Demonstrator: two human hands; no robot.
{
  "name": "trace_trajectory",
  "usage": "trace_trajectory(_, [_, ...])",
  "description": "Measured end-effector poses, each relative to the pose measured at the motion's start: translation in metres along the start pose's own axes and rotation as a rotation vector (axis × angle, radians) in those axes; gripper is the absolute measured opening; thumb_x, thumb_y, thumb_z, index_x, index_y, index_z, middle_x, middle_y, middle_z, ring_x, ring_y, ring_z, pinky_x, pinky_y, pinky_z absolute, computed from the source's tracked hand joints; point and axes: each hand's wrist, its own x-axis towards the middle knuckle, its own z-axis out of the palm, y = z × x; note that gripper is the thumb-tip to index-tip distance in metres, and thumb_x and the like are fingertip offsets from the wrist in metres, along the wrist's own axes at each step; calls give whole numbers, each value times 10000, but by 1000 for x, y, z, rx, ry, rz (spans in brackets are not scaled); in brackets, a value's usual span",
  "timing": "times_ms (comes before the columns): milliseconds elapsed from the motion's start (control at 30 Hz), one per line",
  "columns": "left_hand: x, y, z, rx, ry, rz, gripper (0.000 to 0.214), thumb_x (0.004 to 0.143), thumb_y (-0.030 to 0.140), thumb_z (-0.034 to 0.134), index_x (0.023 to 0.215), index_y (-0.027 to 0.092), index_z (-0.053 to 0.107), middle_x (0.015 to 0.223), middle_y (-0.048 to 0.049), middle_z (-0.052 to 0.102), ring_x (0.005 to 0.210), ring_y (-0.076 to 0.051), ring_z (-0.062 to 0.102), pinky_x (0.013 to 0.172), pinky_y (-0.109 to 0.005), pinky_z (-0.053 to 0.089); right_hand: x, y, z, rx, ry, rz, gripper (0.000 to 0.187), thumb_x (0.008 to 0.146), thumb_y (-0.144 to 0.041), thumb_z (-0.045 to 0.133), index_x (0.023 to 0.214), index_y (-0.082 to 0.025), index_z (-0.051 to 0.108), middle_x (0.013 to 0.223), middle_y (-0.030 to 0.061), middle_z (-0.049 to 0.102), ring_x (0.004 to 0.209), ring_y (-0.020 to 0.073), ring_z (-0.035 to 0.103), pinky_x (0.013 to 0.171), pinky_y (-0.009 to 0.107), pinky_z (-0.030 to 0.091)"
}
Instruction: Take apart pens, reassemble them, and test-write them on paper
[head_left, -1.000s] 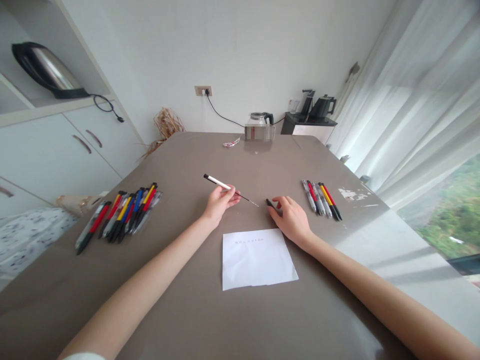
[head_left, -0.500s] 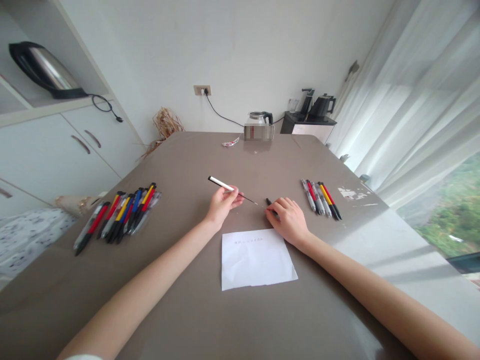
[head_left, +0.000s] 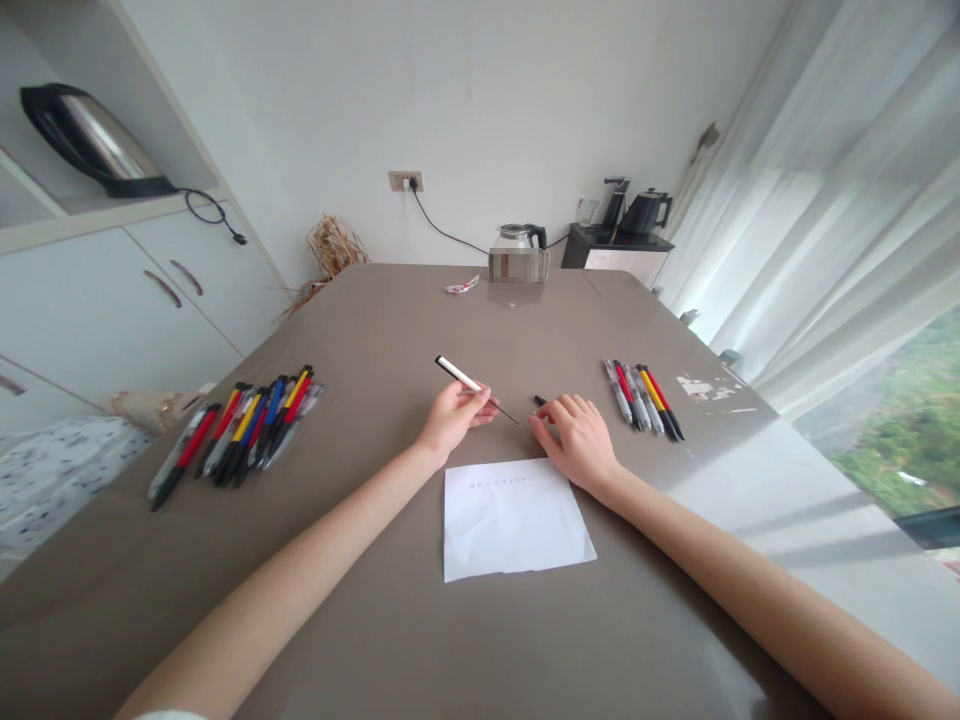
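My left hand (head_left: pixel 448 422) is closed in a pinch on a white pen barrel (head_left: pixel 459 373) with a black end. From the barrel's lower right end a thin dark refill (head_left: pixel 510 415) sticks out, its tip a little short of my right hand (head_left: pixel 577 438). That right hand rests on the table, its fingers curled over a black pen part (head_left: pixel 540 400); only the part's end shows, the rest is under the fingers. Just below both hands lies a white sheet of paper (head_left: pixel 517 530) with a faint line of handwriting near its top.
A group of coloured and clear pens (head_left: pixel 251 425) lies on the table at left, a smaller group (head_left: pixel 642 398) at right. At the far edge stand a glass pot (head_left: pixel 515 236) and a small crumpled wrapper (head_left: pixel 462 286). A curtain (head_left: pixel 795 200) hangs along the right side.
My left hand has shifted right and slightly down with the white barrel, bringing the refill tip closer to my right hand. The right hand has hardly moved.
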Motion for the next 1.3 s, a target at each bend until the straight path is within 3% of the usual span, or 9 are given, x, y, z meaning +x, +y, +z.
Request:
trace_trajectory(133, [-3, -2, 6, -9, -28, -12, 254, 731, 302, 588, 896, 134, 494, 803, -73, 631, 716, -125, 617, 739, -316, 504, -1, -2, -2, 21, -9, -161, 253, 838, -352, 400, 781, -169, 565, 745, 52, 550, 729, 161, 444, 651, 288, 261])
trace_trajectory(267, [-4, -1, 7, -5, -11, -9, 247, 730, 296, 588, 893, 135, 496, 817, -77, 630, 713, -125, 618, 725, -305, 506, -1, 0, 1, 0, -1, -180, 238, 851, -275, 373, 761, -167, 565, 737, 54, 552, 728, 157, 441, 634, 286, 255])
trace_trajectory(500, [9, 2, -9, -55, 288, 118, 216, 739, 297, 567, 856, 139, 477, 783, -42, 605, 659, -97, 598, 664, -282, 516, -1, 0, 5, -68, -16, -88, 187, 800, -238, 408, 672, -165, 523, 678, 47, 531, 699, 154, 445, 632, 285, 260])
trace_trajectory(600, [12, 2, -13, -66, 326, 128, 203, 735, 281, 568, 842, 138, 472, 768, -27, 581, 629, -85, 582, 647, -280, 520, -1, -1, 7, -101, -34, -50, 175, 783, -233, 412, 653, -167, 510, 674, 51, 532, 692, 158, 448, 634, 288, 262])
trace_trajectory(733, [8, 2, -9, -18, 235, 85, 202, 728, 284, 568, 837, 141, 474, 797, -29, 559, 623, -86, 573, 607, -267, 525, -2, -1, 6, -112, -51, 3, 167, 775, -255, 419, 661, -170, 505, 680, 56, 538, 697, 168, 461, 635, 292, 264])
trace_trajectory(900, [2, 0, -1, 133, 44, 34, 202, 733, 315, 547, 850, 159, 494, 726, -2, 512, 506, -61, 505, 447, -217, 494, -1, -3, 3, -113, -68, 31, 203, 781, -297, 419, 643, -171, 496, 675, 62, 541, 683, 175, 464, 632, 299, 266])
trace_trajectory(1033, [-1, -5, 1, 281, -88, 94, 242, 727, 364, 548, 862, 166, 511, 761, -17, 530, 559, -75, 529, 428, -184, 475, -1, -3, 1, -99, -58, 23, 211, 798, -291, 402, 655, -169, 499, 679, 61, 544, 678, 173, 466, 636, 300, 265])
trace_trajectory(1300, [1, -11, -3, 383, -103, 147, 289, 718, 389, 552, 896, 161, 536, 836, -60, 579, 671, -133, 580, 388, -167, 456, -1, -2, 2, -101, -70, 2, 216, 815, -282, 386, 670, -172, 501, 692, 54, 550, 698, 169, 469, 651, 296, 264])
